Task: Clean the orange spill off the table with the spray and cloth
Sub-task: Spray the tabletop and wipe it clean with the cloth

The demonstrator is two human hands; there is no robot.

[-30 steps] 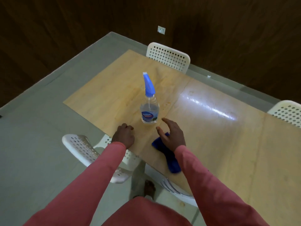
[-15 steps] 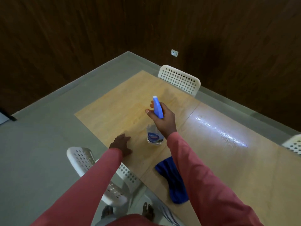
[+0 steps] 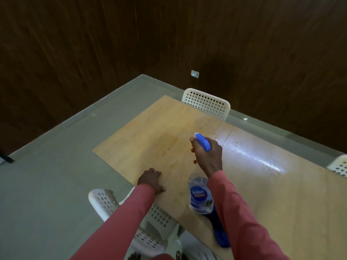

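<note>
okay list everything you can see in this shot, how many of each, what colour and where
spray bottle: one, clear with blue trigger head, lifted over the table in the right hand
cloth: one, blue, on the table's near edge, partly behind the right arm
orange spill: one faint patch, on the table beyond the hands
table: one, light wood
chairs: three white perforated ones, at the far, near and right edges
wall outlet: one, white, on the dark wood wall
left hand: resting on the table edge
right hand: gripping the bottle's head

A white perforated chair stands at the far side, another at the right edge, and a third near left. A small white wall socket sits on the dark wood-panelled wall above the grey floor.
</note>
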